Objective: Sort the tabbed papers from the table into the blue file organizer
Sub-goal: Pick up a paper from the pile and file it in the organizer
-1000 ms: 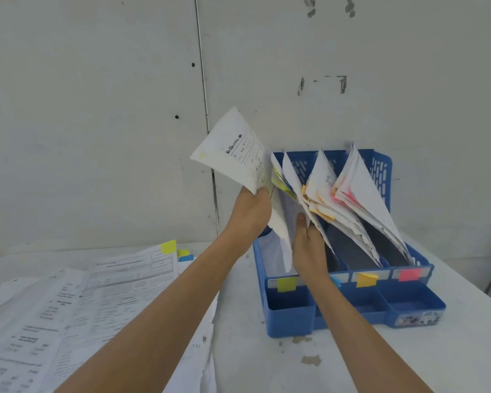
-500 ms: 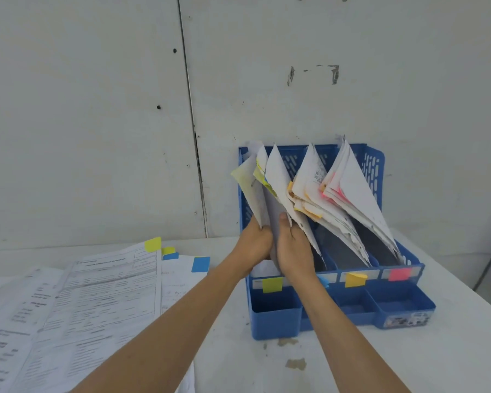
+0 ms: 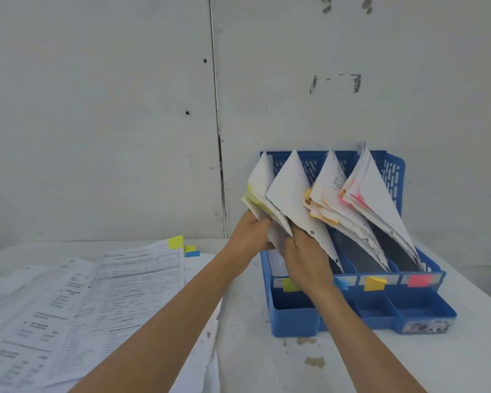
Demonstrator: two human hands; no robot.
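Observation:
The blue file organizer [image 3: 425,313] stands against the wall on the white table, with several slots marked by yellow, blue, orange and pink tabs. Yellow-tabbed papers [image 3: 257,191] lean in its leftmost slot. My left hand [image 3: 250,234] grips their lower left edge. My right hand [image 3: 303,259] holds them from the right, under the white sheet of the second slot [image 3: 291,191]. Orange-tabbed papers [image 3: 328,191] and pink-tabbed papers [image 3: 369,188] fill the two right slots. A pile of tabbed papers [image 3: 105,290] lies flat at the left.
The topmost sheet of the pile carries a yellow tab [image 3: 175,241], with further yellow and blue tabs [image 3: 191,251] behind it. The organizer's front trays [image 3: 377,310] are open boxes. The wall [image 3: 153,109] rises right behind the table. Brown stains [image 3: 313,361] mark the tabletop.
The sheet my left hand held up high has gone down into the leftmost slot with the yellow-tabbed papers. Both hands have closed in around that stack.

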